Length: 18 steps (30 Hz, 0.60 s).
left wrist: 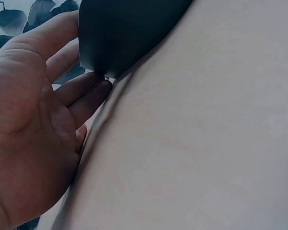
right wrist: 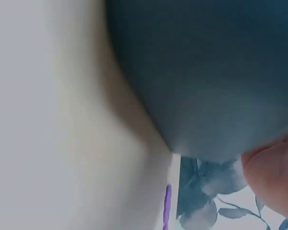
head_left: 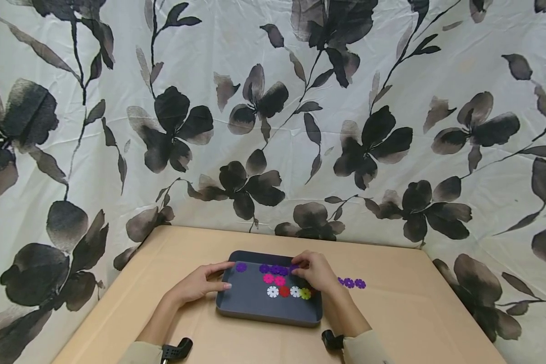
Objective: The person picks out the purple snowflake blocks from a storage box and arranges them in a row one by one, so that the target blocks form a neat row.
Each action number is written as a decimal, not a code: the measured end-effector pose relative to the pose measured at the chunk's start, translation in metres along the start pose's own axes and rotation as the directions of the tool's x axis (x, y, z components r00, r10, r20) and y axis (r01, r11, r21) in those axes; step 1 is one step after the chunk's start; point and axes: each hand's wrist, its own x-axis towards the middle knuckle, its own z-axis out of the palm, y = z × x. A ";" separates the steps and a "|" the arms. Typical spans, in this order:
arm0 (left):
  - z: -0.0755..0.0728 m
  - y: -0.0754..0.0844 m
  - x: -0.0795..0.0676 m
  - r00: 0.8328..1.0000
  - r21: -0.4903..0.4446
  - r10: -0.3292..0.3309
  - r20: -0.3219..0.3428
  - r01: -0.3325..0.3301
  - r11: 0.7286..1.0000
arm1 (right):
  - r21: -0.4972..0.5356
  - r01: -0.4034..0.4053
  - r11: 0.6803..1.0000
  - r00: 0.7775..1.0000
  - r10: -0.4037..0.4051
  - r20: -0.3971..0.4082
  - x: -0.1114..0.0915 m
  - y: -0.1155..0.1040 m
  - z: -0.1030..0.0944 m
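Note:
A dark grey rectangular tray [head_left: 250, 306] lies on the table, with small flower-shaped pieces arranged in rows on it. My left hand [head_left: 194, 284] holds the tray's left side, thumb and index finger at the rim; in the left wrist view, other fingers [left wrist: 91, 103] reach the tray's underside. Over the tray's right part, my right hand [head_left: 316, 273] pinches a purple flower piece [head_left: 293, 268] at the end of the purple row [head_left: 275, 269]. Below that row are pink pieces [head_left: 274, 279], then white, red [head_left: 284, 291] and yellow-green pieces [head_left: 305, 293]. One purple piece [head_left: 241, 267] sits apart at upper left.
Several more purple flower pieces [head_left: 355, 283] lie in a row on the tan table [head_left: 391, 318], right of the tray. Behind the table hangs a white cloth with dark flowers [head_left: 255, 192]. Each wrist wears a black camera strap [head_left: 177, 350].

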 end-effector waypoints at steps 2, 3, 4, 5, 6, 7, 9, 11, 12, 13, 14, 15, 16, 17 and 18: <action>0.000 0.000 0.000 1.000 -0.004 -0.001 0.005 0.001 1.000 | 0.037 -0.014 0.999 0.999 0.016 -0.045 -0.004 0.002 -0.005; 0.000 0.001 0.000 1.000 -0.003 0.000 0.007 0.000 1.000 | 0.056 -0.022 0.998 0.998 0.025 -0.066 -0.007 0.003 -0.007; 0.000 0.001 0.000 1.000 0.000 0.000 0.007 0.000 1.000 | 0.075 -0.030 0.997 0.996 0.036 -0.084 -0.009 0.004 -0.010; 0.000 0.001 0.000 1.000 0.002 0.001 0.006 -0.001 1.000 | 0.091 -0.038 0.995 0.994 0.047 -0.101 -0.010 0.006 -0.013; 0.000 0.001 0.000 1.000 0.003 0.001 0.005 -0.001 1.000 | 0.103 -0.051 0.993 0.991 0.063 -0.116 -0.013 0.007 -0.017; 0.000 0.001 0.000 1.000 0.002 0.001 0.004 -0.001 1.000 | 0.117 -0.063 0.991 0.988 0.078 -0.131 -0.014 0.009 -0.020; 0.000 0.000 0.000 1.000 0.004 0.001 0.001 -0.001 1.000 | 0.145 -0.087 0.986 0.981 0.110 -0.158 -0.018 0.013 -0.027; 0.000 0.000 -0.001 1.000 0.004 0.002 0.001 -0.002 1.000 | 0.163 -0.106 0.981 0.974 0.135 -0.181 -0.020 0.018 -0.034; 0.000 0.000 -0.001 1.000 0.004 0.002 0.002 -0.002 1.000 | 0.172 -0.114 0.978 0.971 0.147 -0.190 -0.022 0.019 -0.038; 0.000 0.000 -0.001 1.000 0.004 0.002 0.002 -0.002 1.000 | 0.178 -0.119 0.977 0.968 0.154 -0.199 -0.023 0.022 -0.041; 0.000 0.000 -0.001 1.000 0.003 0.003 0.002 -0.003 1.000 | 0.183 -0.123 0.975 0.965 0.161 -0.209 -0.024 0.024 -0.045; 0.000 0.000 -0.001 1.000 0.003 0.005 0.002 -0.005 1.000 | 0.184 -0.128 0.974 0.961 0.168 -0.218 -0.025 0.026 -0.049; 0.000 0.000 -0.001 1.000 0.004 0.009 0.001 -0.009 1.000 | 0.187 -0.135 0.973 0.958 0.177 -0.225 -0.026 0.028 -0.052; 0.000 0.000 -0.001 1.000 0.005 0.011 0.000 -0.011 1.000 | 0.195 -0.138 0.971 0.956 0.183 -0.230 -0.027 0.030 -0.056; 0.000 0.001 0.000 1.000 0.004 0.013 -0.001 -0.013 1.000 | 0.201 -0.145 0.969 0.953 0.191 -0.237 -0.029 0.032 -0.060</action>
